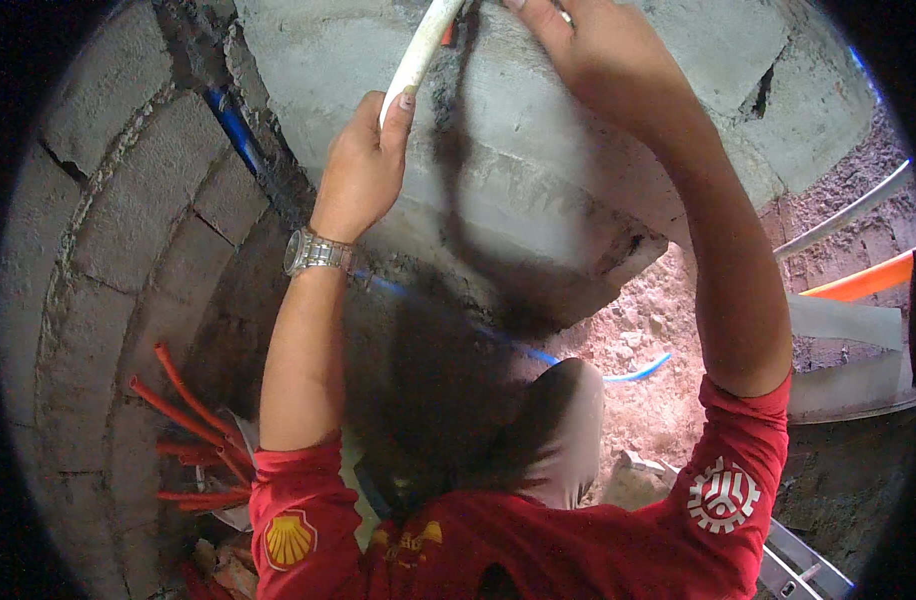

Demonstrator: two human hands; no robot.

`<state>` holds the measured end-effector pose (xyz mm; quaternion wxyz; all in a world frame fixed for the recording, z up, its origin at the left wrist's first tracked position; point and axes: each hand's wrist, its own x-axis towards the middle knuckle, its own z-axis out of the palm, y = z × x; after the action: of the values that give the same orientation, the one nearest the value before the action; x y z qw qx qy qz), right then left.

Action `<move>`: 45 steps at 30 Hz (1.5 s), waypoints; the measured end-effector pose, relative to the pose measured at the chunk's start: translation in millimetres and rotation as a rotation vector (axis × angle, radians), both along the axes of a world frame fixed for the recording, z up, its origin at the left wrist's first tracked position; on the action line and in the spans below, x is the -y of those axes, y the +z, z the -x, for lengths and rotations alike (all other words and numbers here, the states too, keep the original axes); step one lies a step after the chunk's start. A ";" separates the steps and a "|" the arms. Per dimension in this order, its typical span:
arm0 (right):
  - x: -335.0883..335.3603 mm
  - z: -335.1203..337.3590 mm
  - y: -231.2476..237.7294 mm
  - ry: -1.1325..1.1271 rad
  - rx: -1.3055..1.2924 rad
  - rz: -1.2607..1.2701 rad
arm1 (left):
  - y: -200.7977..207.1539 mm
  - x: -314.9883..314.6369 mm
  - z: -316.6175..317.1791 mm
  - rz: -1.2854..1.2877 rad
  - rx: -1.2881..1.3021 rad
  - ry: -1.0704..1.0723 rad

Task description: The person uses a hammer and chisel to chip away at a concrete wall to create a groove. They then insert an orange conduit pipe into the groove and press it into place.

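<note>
My left hand [366, 168] is closed round the lower end of a white plastic pipe [419, 62], the thumb lying along its side. From there the pipe slants up to the right and leaves the upper edge of the picture. Farther right, my right hand [603, 50] reaches up to the block wall [518, 120], its fingers bent and partly cut off by the upper edge. A small white bit shows between its thumb and fingers; what it is I cannot make out. Just behind the pipe, a small orange piece [448, 35] shows at the wall.
Several orange-red flexible tubes [193, 415] stick out at the lower left. A blue tube [233, 130] runs in a groove of the left wall; another blue tube [640, 371] lies on the rubble. At right are an orange pipe [863, 277], a pale pipe [846, 210] and a metal frame [800, 568].
</note>
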<state>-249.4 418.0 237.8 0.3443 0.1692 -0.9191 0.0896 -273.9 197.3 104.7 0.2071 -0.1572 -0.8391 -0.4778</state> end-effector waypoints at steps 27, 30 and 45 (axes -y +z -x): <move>-2.2 -87.3 -258.6 0.102 0.661 1.215 | -109.2 66.8 -83.4 0.132 0.409 -0.009; 24.2 -100.7 -332.2 0.018 1.072 1.485 | -149.9 104.4 -122.2 0.351 0.631 0.063; 95.1 -136.9 -500.1 0.059 1.743 0.864 | -158.4 170.3 -189.5 0.571 0.997 0.310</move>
<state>-112.5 322.9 -262.3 -0.4270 -0.0744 -0.7348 0.5218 -84.4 27.0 -53.7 -0.1952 0.1611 -0.9436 -0.2135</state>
